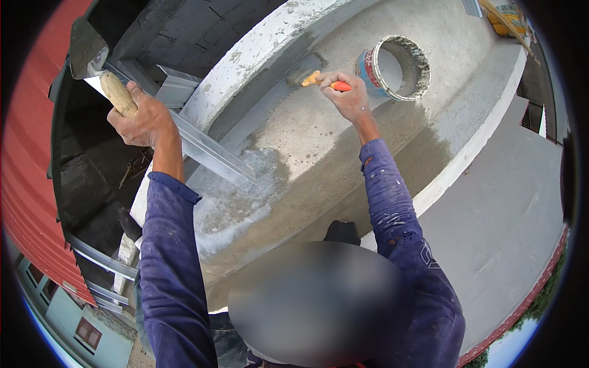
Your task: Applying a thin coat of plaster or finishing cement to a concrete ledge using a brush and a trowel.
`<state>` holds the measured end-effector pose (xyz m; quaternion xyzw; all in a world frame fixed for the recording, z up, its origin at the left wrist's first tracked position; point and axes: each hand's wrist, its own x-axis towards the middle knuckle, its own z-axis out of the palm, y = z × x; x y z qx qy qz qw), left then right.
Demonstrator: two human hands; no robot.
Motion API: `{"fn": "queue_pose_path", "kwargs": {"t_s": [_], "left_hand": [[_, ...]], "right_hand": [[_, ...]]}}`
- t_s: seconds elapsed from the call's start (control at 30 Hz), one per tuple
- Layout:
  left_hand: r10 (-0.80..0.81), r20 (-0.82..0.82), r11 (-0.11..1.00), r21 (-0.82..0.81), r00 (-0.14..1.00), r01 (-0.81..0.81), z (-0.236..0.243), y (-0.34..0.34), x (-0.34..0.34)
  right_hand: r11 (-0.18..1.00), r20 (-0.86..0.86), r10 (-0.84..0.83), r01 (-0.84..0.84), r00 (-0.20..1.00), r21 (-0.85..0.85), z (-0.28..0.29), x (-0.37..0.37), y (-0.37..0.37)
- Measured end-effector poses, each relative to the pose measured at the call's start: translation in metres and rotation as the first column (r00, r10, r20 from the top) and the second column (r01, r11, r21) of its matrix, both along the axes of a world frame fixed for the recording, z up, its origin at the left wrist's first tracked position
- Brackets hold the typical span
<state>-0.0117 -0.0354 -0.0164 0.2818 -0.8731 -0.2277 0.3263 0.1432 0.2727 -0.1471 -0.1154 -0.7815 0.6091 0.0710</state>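
Observation:
My left hand (145, 119) is wrapped round the wooden handle of a trowel (116, 92), whose grey blade points up and away at the far left. In my right hand (348, 97) is a paintbrush (313, 78) with a yellow and orange-red handle. Its bristles touch or hover just over the concrete channel floor (307, 132), beside a dark damp patch; which of the two I cannot tell. Just right of the brush stands a cement-crusted bucket (410, 73) with a coloured label. Its inside shows only in part.
Metal channel studs (211, 150) jut over the ledge under my left arm. A rough white parapet (245, 55) curves along the far left, with a deep dark drop beyond it. A red corrugated roof (30, 165) lies left, a grey slab (491, 208) right. A yellow sack (508, 23) sits far right.

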Motion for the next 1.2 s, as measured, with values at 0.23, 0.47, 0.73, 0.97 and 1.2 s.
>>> {"fn": "queue_pose_path", "kwargs": {"t_s": [0.23,0.47,0.73,0.97,1.2], "left_hand": [[0.005,-0.005,1.000,0.026,1.000,-0.005,-0.001,0.006,-0.001],[-0.013,-0.010,1.000,0.026,1.000,0.013,0.002,0.008,-0.001],[-0.025,-0.018,1.000,0.014,1.000,0.025,-0.002,0.004,-0.001],[-0.025,-0.040,1.000,-0.004,0.999,0.025,0.000,0.000,0.000],[-0.039,-0.072,0.998,0.051,0.997,0.043,0.003,0.003,-0.001]], "right_hand": [[0.951,0.028,-0.221,0.221,0.975,-0.214,0.007,-0.028,-0.011],[0.704,0.114,-0.534,0.515,0.838,-0.489,-0.040,0.011,-0.041],[0.144,0.273,-0.649,0.467,0.710,-0.872,-0.028,-0.007,-0.040],[0.633,-0.056,-0.692,0.568,0.719,-0.527,0.088,0.067,0.016],[0.722,0.157,-0.492,0.300,0.857,0.624,0.055,0.028,0.142]]}}
